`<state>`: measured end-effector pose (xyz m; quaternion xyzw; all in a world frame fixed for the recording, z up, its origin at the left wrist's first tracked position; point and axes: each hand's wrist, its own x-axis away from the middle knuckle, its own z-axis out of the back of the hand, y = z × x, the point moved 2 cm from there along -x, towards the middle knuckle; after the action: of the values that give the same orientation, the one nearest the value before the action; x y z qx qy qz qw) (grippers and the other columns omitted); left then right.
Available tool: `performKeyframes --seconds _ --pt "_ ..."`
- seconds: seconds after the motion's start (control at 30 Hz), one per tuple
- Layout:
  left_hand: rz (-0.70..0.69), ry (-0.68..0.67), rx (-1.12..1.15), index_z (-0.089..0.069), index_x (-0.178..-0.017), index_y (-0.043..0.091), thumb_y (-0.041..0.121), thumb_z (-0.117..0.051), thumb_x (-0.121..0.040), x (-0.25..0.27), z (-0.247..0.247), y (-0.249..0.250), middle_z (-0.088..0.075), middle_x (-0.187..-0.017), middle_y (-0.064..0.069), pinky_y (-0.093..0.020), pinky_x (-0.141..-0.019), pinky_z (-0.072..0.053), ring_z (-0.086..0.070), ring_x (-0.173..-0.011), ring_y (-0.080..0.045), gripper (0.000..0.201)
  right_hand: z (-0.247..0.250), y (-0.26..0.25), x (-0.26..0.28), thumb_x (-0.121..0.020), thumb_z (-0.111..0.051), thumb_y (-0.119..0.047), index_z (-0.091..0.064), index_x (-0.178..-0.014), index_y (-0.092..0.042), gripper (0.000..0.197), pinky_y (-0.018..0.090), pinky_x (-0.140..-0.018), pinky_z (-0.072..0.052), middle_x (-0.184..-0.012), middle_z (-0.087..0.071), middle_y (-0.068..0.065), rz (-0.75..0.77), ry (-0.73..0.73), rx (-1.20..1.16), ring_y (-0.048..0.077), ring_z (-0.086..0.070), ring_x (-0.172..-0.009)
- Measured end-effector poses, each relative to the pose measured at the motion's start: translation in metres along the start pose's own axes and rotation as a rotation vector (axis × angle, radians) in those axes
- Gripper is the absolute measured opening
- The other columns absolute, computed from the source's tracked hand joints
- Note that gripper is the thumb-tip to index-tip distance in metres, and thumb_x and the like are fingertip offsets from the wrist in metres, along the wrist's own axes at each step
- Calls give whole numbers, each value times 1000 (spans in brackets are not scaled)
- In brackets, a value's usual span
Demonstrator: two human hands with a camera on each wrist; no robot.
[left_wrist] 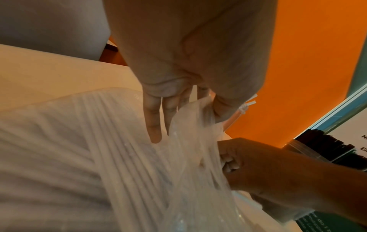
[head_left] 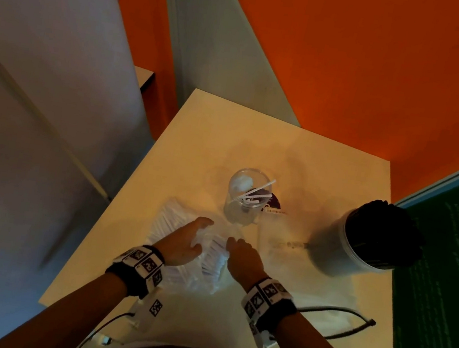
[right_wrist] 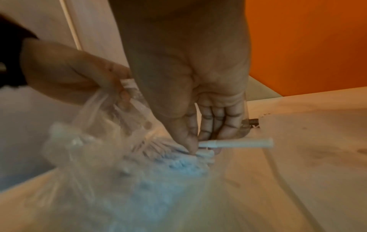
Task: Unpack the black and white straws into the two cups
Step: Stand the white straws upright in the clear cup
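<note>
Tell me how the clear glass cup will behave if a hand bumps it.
The clear glass cup looks tall and narrow and holds only a few white straws, so it would probably tip easily. Being glass, it may crack, and on its side it could roll.

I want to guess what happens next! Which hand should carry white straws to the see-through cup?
Probably the right hand: its fingertips already pinch white straws at the bag's mouth. The left hand holds the plastic bag open, so it's busy. The clear cup stands just beyond both.

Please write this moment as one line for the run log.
left hand: holds bag open | right hand: pinches white straws | clear cup: few white straws | other cup: black straws
</note>
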<state>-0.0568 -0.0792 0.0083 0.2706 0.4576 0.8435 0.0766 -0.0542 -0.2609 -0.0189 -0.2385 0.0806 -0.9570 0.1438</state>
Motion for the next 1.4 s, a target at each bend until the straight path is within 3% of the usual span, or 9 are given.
performKeyframes --seconds 0.13,0.23,0.37,0.67,0.83,0.93,1.03,1.2,1.4 --pt "-16 -3 -11 -28 -142 17 3 -49 -91 -2 -1 2 -35 -146 -2 -24 -104 -28 -31 -136 -13 57 10 -13 -13 -95 -42 -8 -51 -127 -6 33 38 -96 -46 -127 -51 13 21 -8 -185 32 -53 -115" --pt "-26 -10 -26 -29 -141 16 2 -51 -90 -2 -3 6 -36 -142 -1 -23 -99 -32 -35 -133 -14 58 8 -23 -20 -97 -47 -22 -48 -135 -9 40 40 -105 -40 -137 -47 10 46 -22 -211 31 -47 -123" --pt "-25 -23 -12 -29 -142 15 -1 -51 -89 -2 -3 8 -35 -147 -2 -22 -99 -32 -34 -135 -14 60 -2 -27 -22 -95 -52 -28 -45 -133 -8 44 38 -100 -43 -131 -49 13 10 -60 -64 30 -50 -117" --pt "-49 -50 -9 -29 -142 11 -2 -51 -89 0 0 11 -36 -146 -3 -19 -96 -33 -36 -132 -12 59 -8 -34 -19 -99 -43 -21 -38 -135 -4 40 39 -95 -44 -129 -48 14 -40 -93 -23 31 -53 -115" --pt "-77 -57 -12 -31 -141 11 -2 -53 -88 -3 1 11 -36 -146 -5 -22 -103 -33 -36 -134 -17 59 -5 -36 -14 -99 -39 -17 -35 -135 -3 39 40 -91 -46 -127 -46 16 -62 -95 -2 32 -55 -110" --pt "-84 -25 -65 -31 -142 14 3 -56 -89 -4 -1 10 -35 -147 -3 -16 -101 -28 -35 -133 -15 60 1 -32 -7 -99 -38 -13 -37 -132 -2 35 40 -93 -47 -127 -47 17 -65 -96 36 32 -55 -112" --pt "-134 69 -184 -32 -142 18 12 -61 -86 -4 -4 16 -34 -147 -2 -27 -108 -26 -31 -135 -18 63 12 -25 1 -99 -38 -12 -40 -130 -1 33 41 -94 -46 -127 -51 17 -71 -94 66 32 -55 -114" --pt "-452 263 -612 -48 -131 19 37 -67 -79 -1 -16 47 -47 -132 -1 -33 -101 -25 -39 -125 -23 58 45 -3 20 -99 -41 -17 -49 -129 -1 34 36 -96 -44 -130 -56 16 -52 -217 52 31 -56 -118" --pt "-486 124 -603 -41 -138 15 43 -73 -76 -17 -43 72 -49 -133 -4 -32 -104 -25 -39 -125 -24 74 100 4 54 -98 -40 -11 -55 -123 0 32 33 -88 -43 -126 -59 16 -6 -251 121 29 -57 -115"
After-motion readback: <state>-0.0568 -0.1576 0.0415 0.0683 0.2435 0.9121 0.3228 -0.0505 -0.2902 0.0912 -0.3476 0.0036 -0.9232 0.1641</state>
